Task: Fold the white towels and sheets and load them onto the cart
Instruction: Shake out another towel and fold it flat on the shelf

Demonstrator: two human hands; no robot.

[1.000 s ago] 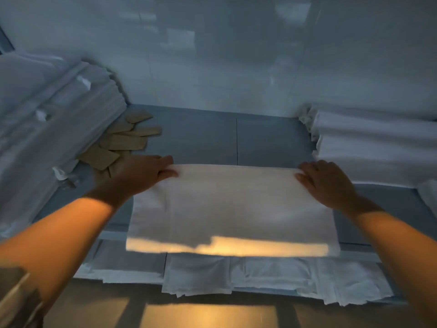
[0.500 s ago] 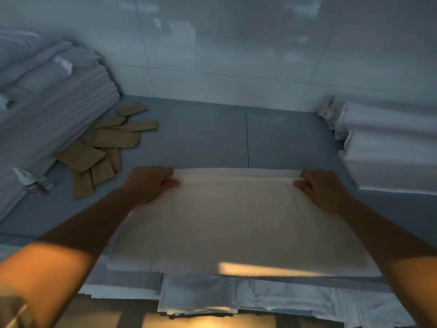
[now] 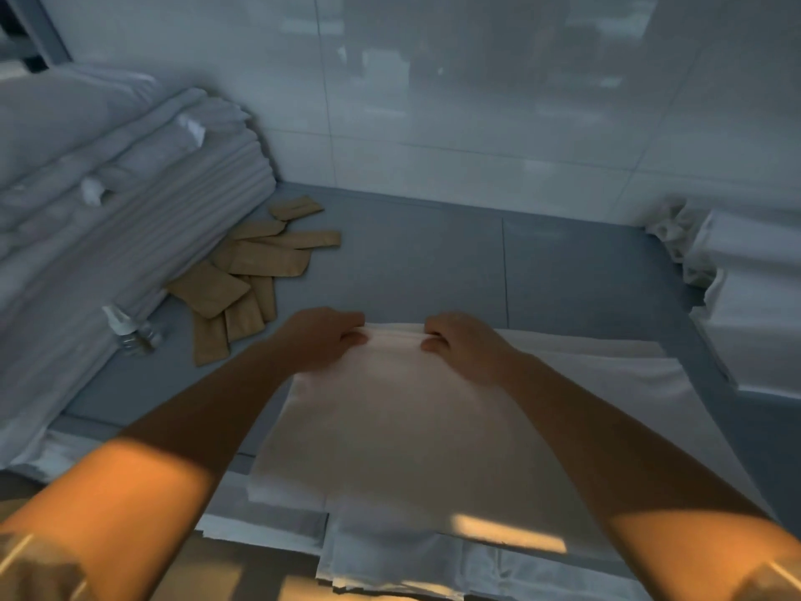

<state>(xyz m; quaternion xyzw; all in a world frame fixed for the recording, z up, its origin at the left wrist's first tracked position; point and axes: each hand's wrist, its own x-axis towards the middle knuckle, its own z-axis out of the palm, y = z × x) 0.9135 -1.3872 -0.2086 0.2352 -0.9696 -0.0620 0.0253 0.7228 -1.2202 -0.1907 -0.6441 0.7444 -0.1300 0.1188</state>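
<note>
Nearest, below the grip: more white cloth (image 3: pixel 390 561) hanging over the grey table (image 3: pixel 424 271) edge. On top, white sheet (image 3: pixel 411 427) spread flat, far edge bunched. Left hand (image 3: pixel 323 340) and right hand (image 3: pixel 461 340) close together at that far edge, fingers curled over it, thumbs under, both pinching the fabric (layers look doubled). Left of the grip, farther: tan packets (image 3: pixel 247 275), small bottle (image 3: pixel 130 331), folded linen stack (image 3: pixel 108 236). Right of it: second white stack (image 3: pixel 745 297). Beyond: tiled wall (image 3: pixel 477 101).
</note>
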